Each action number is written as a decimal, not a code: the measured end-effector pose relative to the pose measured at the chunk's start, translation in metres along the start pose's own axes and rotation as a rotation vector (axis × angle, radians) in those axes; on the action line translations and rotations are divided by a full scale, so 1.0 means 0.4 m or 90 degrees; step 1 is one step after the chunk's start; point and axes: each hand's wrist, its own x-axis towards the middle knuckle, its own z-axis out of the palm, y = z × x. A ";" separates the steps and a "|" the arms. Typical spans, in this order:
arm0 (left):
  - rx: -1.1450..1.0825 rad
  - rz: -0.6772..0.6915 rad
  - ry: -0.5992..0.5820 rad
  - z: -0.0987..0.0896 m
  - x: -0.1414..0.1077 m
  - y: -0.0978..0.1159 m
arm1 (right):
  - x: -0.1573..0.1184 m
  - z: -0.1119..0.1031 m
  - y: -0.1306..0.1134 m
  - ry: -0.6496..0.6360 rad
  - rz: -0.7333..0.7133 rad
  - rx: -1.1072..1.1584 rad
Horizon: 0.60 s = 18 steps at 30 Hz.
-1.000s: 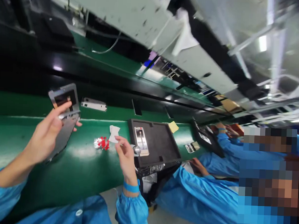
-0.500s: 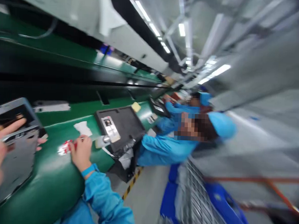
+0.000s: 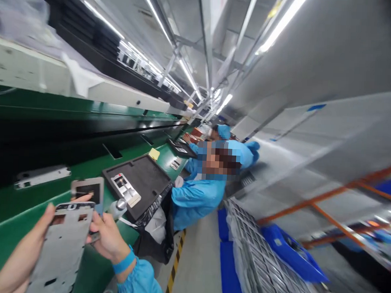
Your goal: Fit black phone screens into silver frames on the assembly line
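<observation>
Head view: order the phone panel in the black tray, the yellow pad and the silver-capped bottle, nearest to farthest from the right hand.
From the right hand:
1. Silver-capped bottle, just beyond it.
2. Phone panel, on the black tray's left side.
3. Yellow pad, at the tray's far corner.

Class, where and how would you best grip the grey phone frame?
Probably by the lower part of its long right edge, pinched from the right: the grey phone frame is flat and straight-sided, and the left hand holds its left side.
</observation>
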 end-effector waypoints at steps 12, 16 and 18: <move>-0.390 0.251 -0.231 -0.011 -0.100 0.076 | -0.099 -0.043 -0.039 0.000 -0.068 -0.104; -0.359 0.265 -0.255 -0.011 -0.132 0.095 | -0.107 -0.091 0.007 0.127 -0.044 -0.130; -0.346 0.260 -0.268 -0.013 -0.144 0.107 | -0.112 -0.114 0.021 0.171 -0.047 -0.156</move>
